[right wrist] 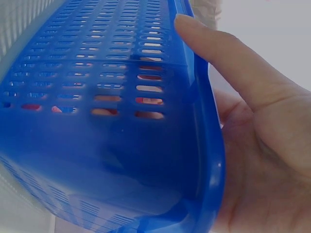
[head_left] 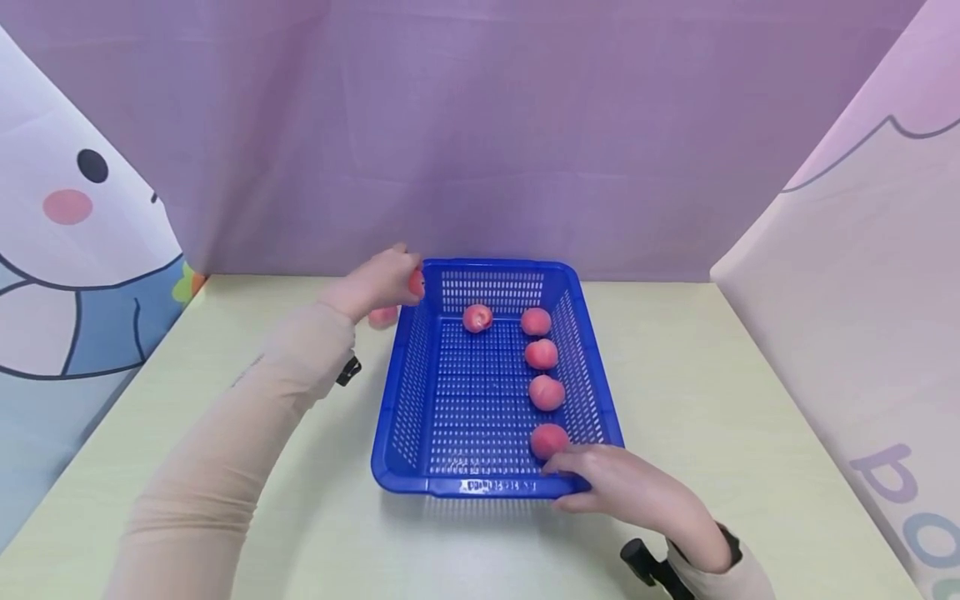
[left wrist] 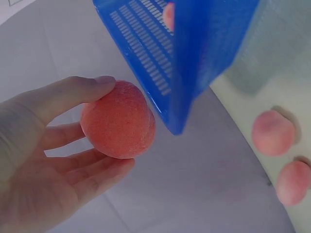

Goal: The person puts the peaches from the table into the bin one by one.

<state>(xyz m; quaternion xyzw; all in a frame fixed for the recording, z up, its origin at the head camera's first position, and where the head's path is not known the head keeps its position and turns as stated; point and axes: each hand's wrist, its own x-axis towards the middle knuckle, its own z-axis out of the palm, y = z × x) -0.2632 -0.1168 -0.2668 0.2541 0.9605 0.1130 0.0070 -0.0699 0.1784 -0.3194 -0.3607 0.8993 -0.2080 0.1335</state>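
My left hand (head_left: 381, 277) holds a peach (left wrist: 118, 121) between thumb and fingers, just outside the far left corner of the blue plastic basket (head_left: 384, 417). The left wrist view shows the peach close to the basket's rim. At the near right corner, my right hand (head_left: 618, 487) grips the rim, its thumb (right wrist: 228, 53) on the outer side and its fingers reaching inside. A column of peaches runs along the basket's right side; the nearest peach (head_left: 549, 440) lies by the right fingertips. Another peach (head_left: 477, 317) sits near the far wall inside.
Left of the basket, on the pale table (head_left: 675, 375), lies a peach (head_left: 382, 317) partly hidden by my left hand. Two loose peaches appear in the left wrist view, one of them a peach (left wrist: 273, 133) beside the basket. A purple cloth (head_left: 480, 133) hangs behind.
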